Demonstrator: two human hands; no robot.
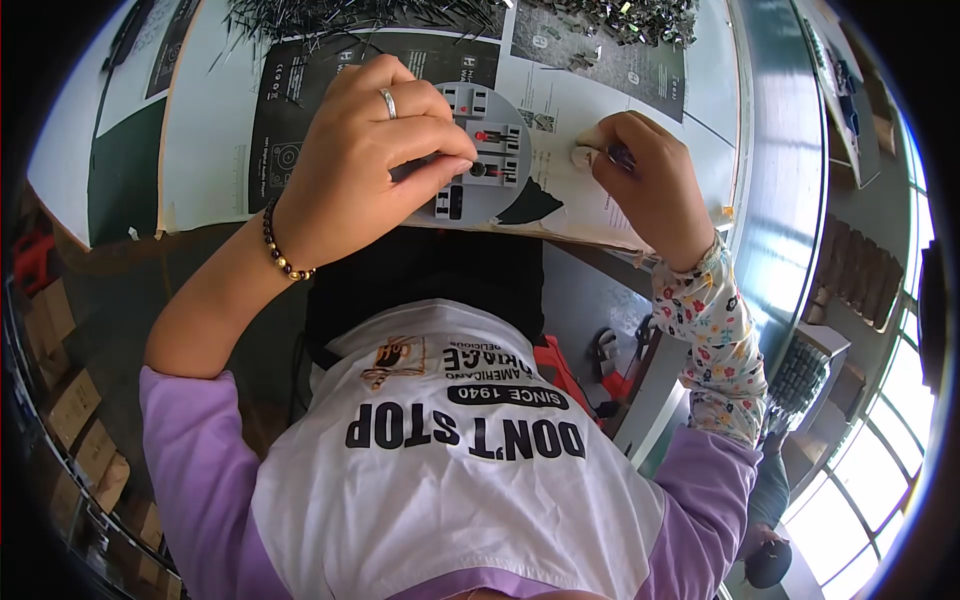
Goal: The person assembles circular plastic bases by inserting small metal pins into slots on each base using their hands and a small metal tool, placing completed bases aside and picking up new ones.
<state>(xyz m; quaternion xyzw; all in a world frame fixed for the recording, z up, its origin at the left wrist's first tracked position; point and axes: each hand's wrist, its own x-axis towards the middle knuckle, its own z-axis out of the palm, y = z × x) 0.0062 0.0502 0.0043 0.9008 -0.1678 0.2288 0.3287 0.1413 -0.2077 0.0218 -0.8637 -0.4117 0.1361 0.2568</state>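
Note:
A round grey plate [508, 110] lies near the table's front edge. White holder blocks [495, 150] on it carry small black and red parts [489, 136]. My left hand [375, 140], with a ring and a beaded bracelet, is over the plate's left side. Its thumb and forefinger are pinched together by the blocks; whatever is between them is too small to make out. To the right of the plate, my right hand [650, 175] is closed around something partly hidden, with a pale rounded end [584, 156] and a dark piece showing between the fingers.
Thin black strips [350, 18] are heaped at the table's back left. A pile of small shiny dark pieces [630, 22] is at the back right. Printed black-and-white sheets [600, 70] cover the tabletop. Cardboard boxes [75, 410] stand at far left; another person [768, 500] is at lower right.

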